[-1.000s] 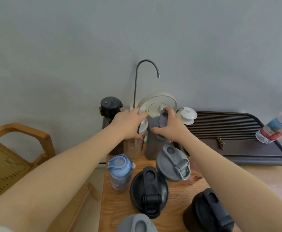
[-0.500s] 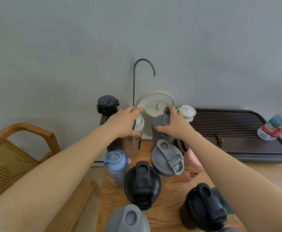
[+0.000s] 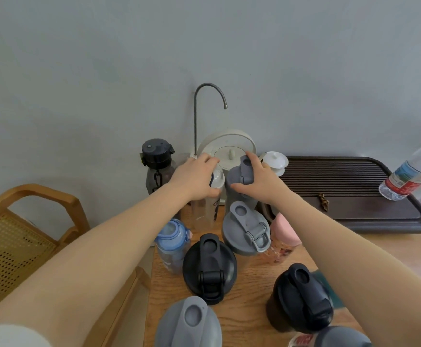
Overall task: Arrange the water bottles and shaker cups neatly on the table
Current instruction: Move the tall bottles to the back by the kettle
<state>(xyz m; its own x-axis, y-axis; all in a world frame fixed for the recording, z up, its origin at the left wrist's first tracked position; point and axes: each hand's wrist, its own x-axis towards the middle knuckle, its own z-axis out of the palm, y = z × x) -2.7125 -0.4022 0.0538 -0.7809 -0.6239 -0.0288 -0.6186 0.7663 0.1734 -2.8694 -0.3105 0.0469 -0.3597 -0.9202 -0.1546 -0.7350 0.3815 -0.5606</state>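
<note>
A wooden armchair (image 3: 29,221) with a woven cane seat stands off the left edge of the tabletop (image 3: 244,304). At the far left corner of the tabletop a smoky dark bottle with a black flip cap (image 3: 156,164) stands upright by the wall. Just right of it, the left hand (image 3: 195,175) is closed over the white lid of a clear shaker cup (image 3: 208,209), fingers wrapped around its top. Touching distance to the right, the right hand (image 3: 259,180) grips the lid of a grey shaker cup (image 3: 239,181), thumb on the near side and fingers curled over the far side. Both cups stand upright near the far edge, in front of a cream electric kettle (image 3: 229,151) with a curved metal spout (image 3: 210,96).

Nearer the middle of the tabletop stand a blue water bottle (image 3: 173,242), a black-lidded shaker (image 3: 209,266), a grey-lidded shaker (image 3: 245,229) and a pink-capped bottle (image 3: 283,237). At the near edge sit another grey-lidded shaker (image 3: 189,321) and a black shaker (image 3: 302,296).

Along the far right edge lies a dark slatted tea tray (image 3: 349,191), a white lidded teacup (image 3: 275,160) at its left end and a clear plastic water bottle (image 3: 412,171) tilted at its right end.
</note>
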